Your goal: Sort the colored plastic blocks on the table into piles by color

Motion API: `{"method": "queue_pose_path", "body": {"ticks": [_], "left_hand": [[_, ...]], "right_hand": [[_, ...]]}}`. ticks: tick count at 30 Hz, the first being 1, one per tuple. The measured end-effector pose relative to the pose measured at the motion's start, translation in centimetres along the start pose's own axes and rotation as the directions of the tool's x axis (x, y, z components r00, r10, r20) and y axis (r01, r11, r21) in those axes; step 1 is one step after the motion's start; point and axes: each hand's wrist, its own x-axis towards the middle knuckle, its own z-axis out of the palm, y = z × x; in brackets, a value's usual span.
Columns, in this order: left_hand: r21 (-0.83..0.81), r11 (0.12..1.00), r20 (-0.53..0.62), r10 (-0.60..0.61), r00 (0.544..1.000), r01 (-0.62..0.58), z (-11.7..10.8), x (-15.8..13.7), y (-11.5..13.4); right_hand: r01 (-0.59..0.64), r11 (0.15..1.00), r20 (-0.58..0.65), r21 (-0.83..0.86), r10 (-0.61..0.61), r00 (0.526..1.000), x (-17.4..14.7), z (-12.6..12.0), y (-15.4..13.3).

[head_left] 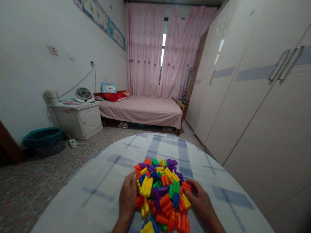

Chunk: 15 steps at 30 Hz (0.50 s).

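A heap of plastic building blocks in orange, yellow, green, blue and purple lies on the cloth-covered table between my hands. Many are ridged, like short tubes joined side by side. My left hand rests along the heap's left side, fingers stretched out and partly hidden from view, near a yellow block. On the right side, my right hand curves against the heap with thumb and fingers apart. An orange block sits at its fingertips, and a yellow block lies just below the thumb.
The rounded table wears a white and blue checked cloth. Beyond stand a bed and a white cabinet bearing a fan. A bin is on the floor at left; a wardrobe lines the right.
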Motion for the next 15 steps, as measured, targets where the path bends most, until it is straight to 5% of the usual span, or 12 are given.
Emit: {"method": "queue_pose_path", "body": {"ticks": [15], "left_hand": [[0.1, 0.995, 0.002, -0.031, 1.0, 0.03, -0.3, 0.2, 0.1]], "right_hand": [[0.026, 0.989, -0.039, -0.148, -0.032, 0.999, -0.6, 0.3, -2.3]]}}
